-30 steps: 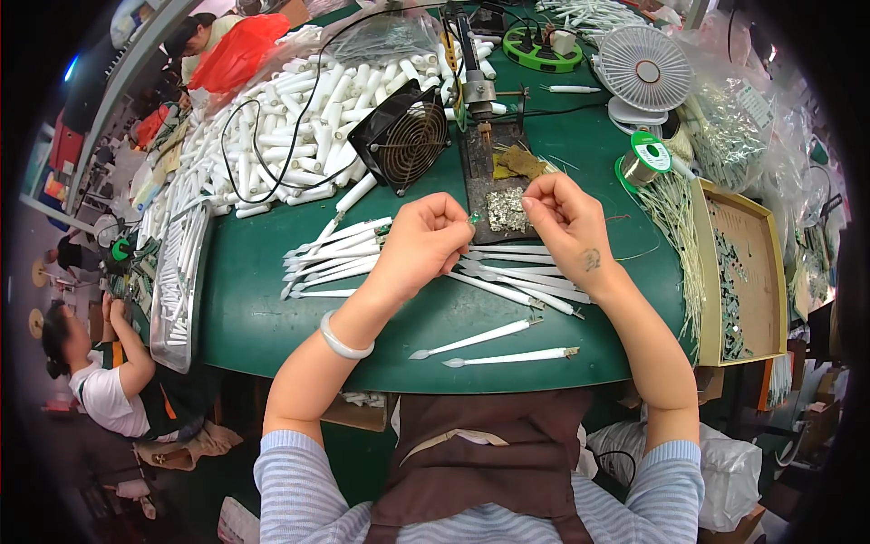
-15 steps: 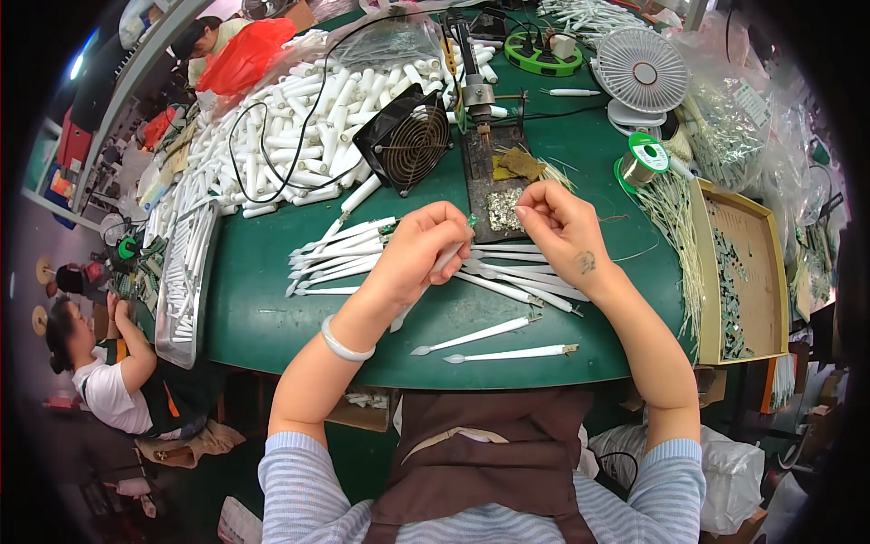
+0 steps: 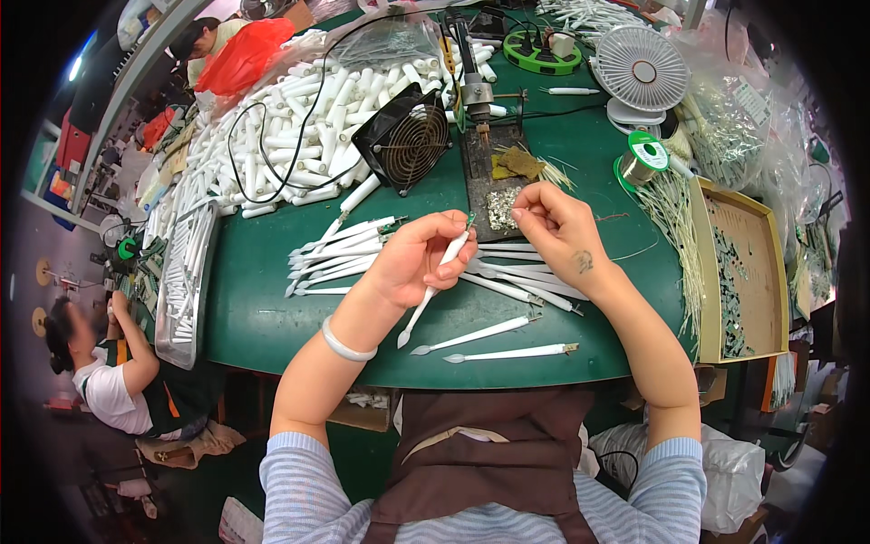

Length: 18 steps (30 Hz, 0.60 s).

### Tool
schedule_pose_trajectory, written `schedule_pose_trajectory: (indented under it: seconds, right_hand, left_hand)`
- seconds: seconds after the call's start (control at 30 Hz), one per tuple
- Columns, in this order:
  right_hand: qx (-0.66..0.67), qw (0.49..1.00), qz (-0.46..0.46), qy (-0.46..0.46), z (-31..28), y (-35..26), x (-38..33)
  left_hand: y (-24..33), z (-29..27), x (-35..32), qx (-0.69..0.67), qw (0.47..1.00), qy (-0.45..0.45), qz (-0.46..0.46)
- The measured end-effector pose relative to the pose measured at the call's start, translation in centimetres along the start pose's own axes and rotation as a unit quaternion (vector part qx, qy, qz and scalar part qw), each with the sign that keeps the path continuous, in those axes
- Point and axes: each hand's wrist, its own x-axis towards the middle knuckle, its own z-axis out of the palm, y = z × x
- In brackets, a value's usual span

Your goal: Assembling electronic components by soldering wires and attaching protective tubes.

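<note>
My left hand [image 3: 410,257] is closed round a slim white pen-like stick [image 3: 419,315], held slanting. Its leaf-shaped tip points down toward me, and a small green circuit board [image 3: 470,219] shows at its upper end. To the right, my right hand [image 3: 566,234] has thumb and forefinger pinched together beside a patch of silvery solder scraps [image 3: 500,210]; whatever lies in the pinch is too small to make out. More white sticks [image 3: 349,249] of the same kind lie under and around my hands. Nearest me on the green table are two single sticks [image 3: 507,354].
A soldering iron [image 3: 478,95] stands clamped over a dark base plate, beside a black fan [image 3: 405,143]. White tubes [image 3: 308,127] heap up at back left. On the right are a solder spool [image 3: 645,159], a white fan [image 3: 642,71], wires [image 3: 675,236] and a box [image 3: 761,272] of small boards.
My left hand has turned over somewhat, its fingers loosening, and the stick has swung so its tip shows below the hand. My right hand has shifted very slightly left.
</note>
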Motion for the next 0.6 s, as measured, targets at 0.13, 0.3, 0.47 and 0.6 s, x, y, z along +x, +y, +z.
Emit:
schedule_pose_trajectory:
  seconds: [0.13, 0.3, 0.47, 0.6]
  right_hand:
    - [0.005, 1.0, 0.0, 0.003, -0.2, -0.2, 0.0]
    - [0.011, 1.0, 0.014, 0.01, 0.0, 0.0, 0.2]
    - [0.01, 0.999, 0.025, 0.029, 0.0, 0.3, 0.6]
    - [0.003, 0.999, 0.035, 0.029, 0.5, 1.0, 1.3]
  left_hand:
    - [-0.1, 0.5, 0.4, 0.016, 1.0, 0.022, 0.004]
    - [0.0, 1.0, 1.3, 0.164, 0.979, 0.109, 0.053]
    - [0.9, 1.5, 3.8, 0.236, 0.957, 0.164, 0.036]
    - [1.7, 0.4, 5.5, 0.219, 0.96, 0.173, 0.021]
